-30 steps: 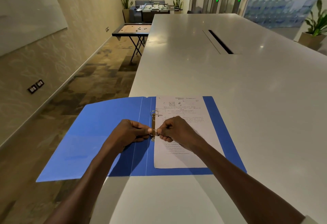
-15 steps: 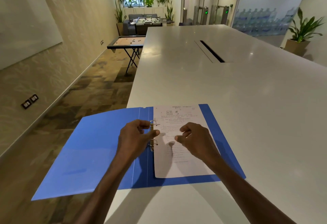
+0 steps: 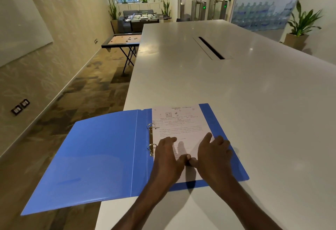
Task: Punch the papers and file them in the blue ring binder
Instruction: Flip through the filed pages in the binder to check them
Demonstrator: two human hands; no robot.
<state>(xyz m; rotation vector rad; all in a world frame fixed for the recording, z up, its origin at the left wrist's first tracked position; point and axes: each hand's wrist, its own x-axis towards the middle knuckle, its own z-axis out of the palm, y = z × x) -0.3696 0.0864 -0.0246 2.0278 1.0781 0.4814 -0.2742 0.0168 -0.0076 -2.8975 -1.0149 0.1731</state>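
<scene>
On papers (image 3: 179,126) inside binder (image 3: 101,153): left hand (image 3: 168,159), right hand (image 3: 212,155) lie flat, fingers spread, gripping nothing. Press evenly, smooth sheets toward rings (image 3: 151,137).

White table (image 3: 236,88); carrom board (image 3: 123,39), foosball table (image 3: 145,18) beyond.

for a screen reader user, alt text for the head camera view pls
Both hands, left hand and right hand, press flat on papers filed on the rings of an open blue ring binder, whose left cover overhangs the edge of a long white table.
</scene>
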